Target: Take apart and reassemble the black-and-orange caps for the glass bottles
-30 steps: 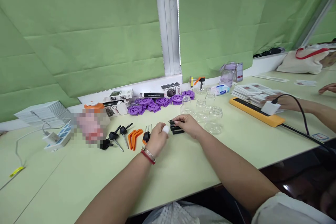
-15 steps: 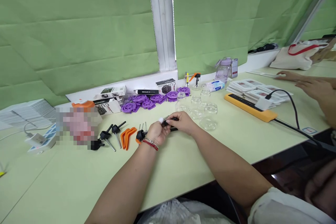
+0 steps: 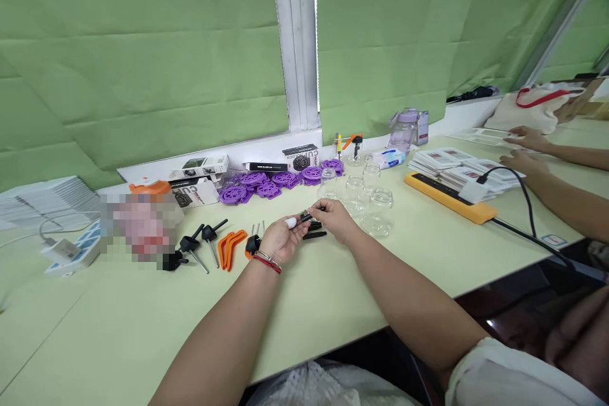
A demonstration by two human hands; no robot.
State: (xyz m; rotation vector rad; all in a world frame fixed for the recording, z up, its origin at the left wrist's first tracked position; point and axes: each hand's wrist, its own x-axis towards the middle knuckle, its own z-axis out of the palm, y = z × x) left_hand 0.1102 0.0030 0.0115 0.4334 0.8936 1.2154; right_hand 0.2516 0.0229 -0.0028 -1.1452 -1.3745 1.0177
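My left hand is closed on a small black rod-like part, palm turned up. A white tip shows at its thumb; I cannot tell if it is a finger cover or a loose piece. My right hand pinches the far end of the same part, where a small coil spring seems to show between the hands. Black pieces lie on the table just below the fingers. Left of my left hand are black shafted parts and orange handles.
Purple discs and boxes line the wall. Clear glass jars stand beyond my right hand. An orange power strip, stacked cards and another person's hands are at right. A white power strip lies at left.
My right hand's fingers have shifted slightly along the black part, and the left hand has opened a little around it. The other person's hands have moved left over the cards.
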